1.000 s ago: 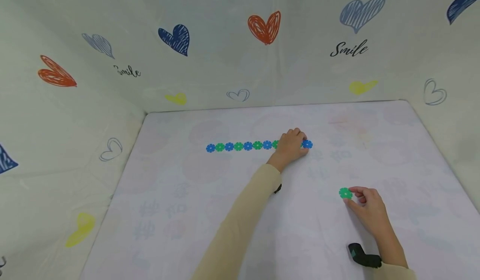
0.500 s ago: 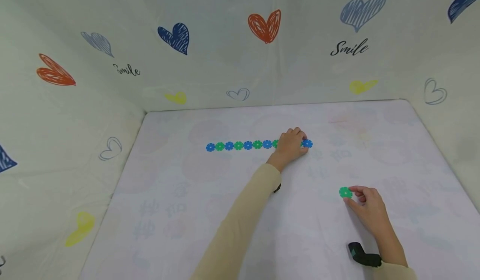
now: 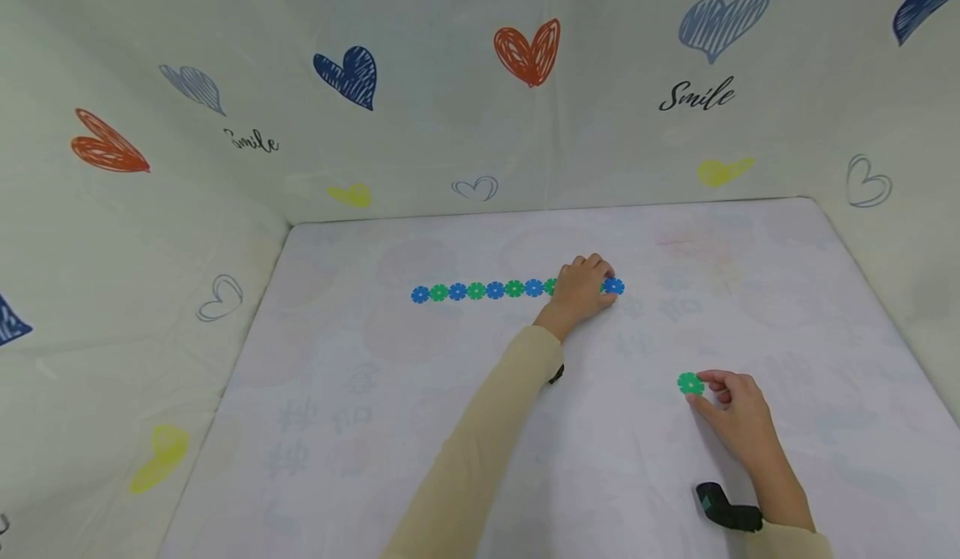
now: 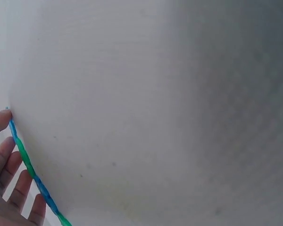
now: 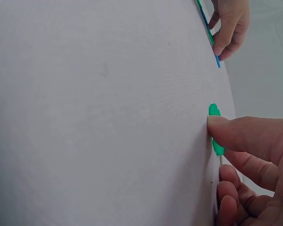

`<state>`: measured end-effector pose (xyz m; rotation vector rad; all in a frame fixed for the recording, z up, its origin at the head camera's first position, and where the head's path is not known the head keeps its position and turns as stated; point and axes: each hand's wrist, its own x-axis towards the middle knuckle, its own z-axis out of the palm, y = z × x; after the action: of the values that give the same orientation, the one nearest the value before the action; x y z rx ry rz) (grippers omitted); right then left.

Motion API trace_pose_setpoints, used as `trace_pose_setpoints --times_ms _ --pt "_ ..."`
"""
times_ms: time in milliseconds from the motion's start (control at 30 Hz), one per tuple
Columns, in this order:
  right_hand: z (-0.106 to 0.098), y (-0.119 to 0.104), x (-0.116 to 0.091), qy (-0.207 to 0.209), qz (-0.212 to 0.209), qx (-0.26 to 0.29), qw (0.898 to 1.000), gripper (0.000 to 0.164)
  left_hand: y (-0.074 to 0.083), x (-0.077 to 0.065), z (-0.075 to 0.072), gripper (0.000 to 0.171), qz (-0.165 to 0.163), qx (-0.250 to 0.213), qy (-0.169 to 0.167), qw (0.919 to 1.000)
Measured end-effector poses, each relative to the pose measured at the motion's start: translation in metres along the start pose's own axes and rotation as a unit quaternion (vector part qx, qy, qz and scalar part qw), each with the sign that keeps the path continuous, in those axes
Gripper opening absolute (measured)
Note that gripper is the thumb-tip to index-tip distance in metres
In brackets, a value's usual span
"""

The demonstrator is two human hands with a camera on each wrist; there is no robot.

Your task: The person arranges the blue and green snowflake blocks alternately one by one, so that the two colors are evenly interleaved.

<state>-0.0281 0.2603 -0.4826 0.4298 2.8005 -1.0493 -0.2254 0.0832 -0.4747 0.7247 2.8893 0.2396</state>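
Note:
A straight chain of blue and green snowflake discs [image 3: 476, 291], alternating in colour, lies across the back half of the table. My left hand [image 3: 579, 288] is over its right part and hides several discs. Thumb and forefinger hold the blue end disc [image 3: 614, 286] by its edges; in the left wrist view the other fingers [image 4: 20, 190] lie along the chain. Nearer the front right, my right hand [image 3: 738, 417] pinches a loose green snowflake disc [image 3: 691, 384] between thumb and forefinger. That disc is seen almost edge-on in the right wrist view, close over the table.
The white-covered table [image 3: 450, 451] has faint prints showing through. Pale walls with printed hearts rise behind it and at both sides. A black wrist camera [image 3: 727, 511] sits at my right wrist, and my left sleeve [image 3: 480, 442] crosses the table's middle.

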Motion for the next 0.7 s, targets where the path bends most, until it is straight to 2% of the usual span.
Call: trace_pose_setpoints --times_ms 333,700 --pt "-0.0033 -0.0031 0.0008 -0.017 0.006 0.002 1.0 0.041 0.0009 -0.0002 0.0005 0.035 -0.005 0.003 0.001 1.0" --pt "-0.0026 -0.0009 -0.0005 -0.004 -0.006 0.004 1.0 0.039 0.0013 -0.0011 -0.0006 0.036 -0.006 -0.014 0.0 0.9999"
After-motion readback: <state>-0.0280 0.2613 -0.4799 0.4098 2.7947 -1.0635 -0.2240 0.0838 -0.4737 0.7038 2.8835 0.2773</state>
